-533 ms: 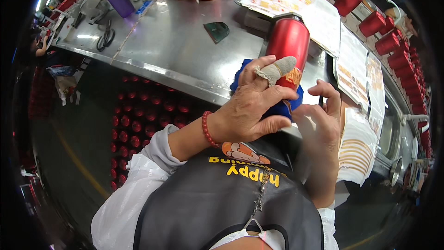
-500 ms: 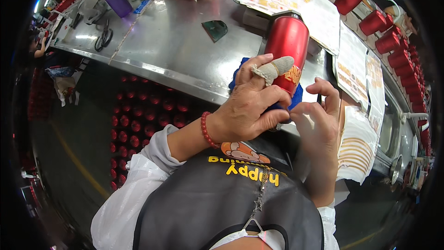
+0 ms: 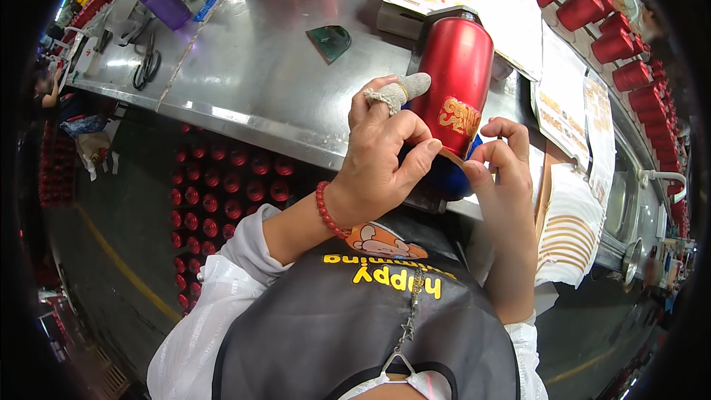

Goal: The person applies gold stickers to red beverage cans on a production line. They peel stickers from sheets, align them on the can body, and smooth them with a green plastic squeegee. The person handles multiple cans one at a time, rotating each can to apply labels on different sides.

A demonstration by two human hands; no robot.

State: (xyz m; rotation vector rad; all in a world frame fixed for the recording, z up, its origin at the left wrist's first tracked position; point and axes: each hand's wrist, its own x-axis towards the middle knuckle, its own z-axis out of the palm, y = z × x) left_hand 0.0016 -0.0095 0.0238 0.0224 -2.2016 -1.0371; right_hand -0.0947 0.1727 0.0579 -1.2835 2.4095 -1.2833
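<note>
A glossy red metal cylinder lies on its side on a dark stand, with a gold lettered decal near its near end. Across that near end runs a thin gold strip, pinched at its left by the thumb and forefinger of my left hand. My right hand pinches the strip's other end, its remaining fingers curled. A pale cloth finger cover sits on one left finger, which rests against the cylinder's side. Blue cloth shows under the cylinder, partly hidden by my hands.
On the metal table are a dark green scraper, black scissors and a purple bottle. Printed decal sheets lie behind; a sheet of curved gold strips hangs at the right. Red cylinders stand below the table.
My hands have moved slightly apart, and the thin gold strip now shows between them. The cylinder's lettered decal has turned further into view.
</note>
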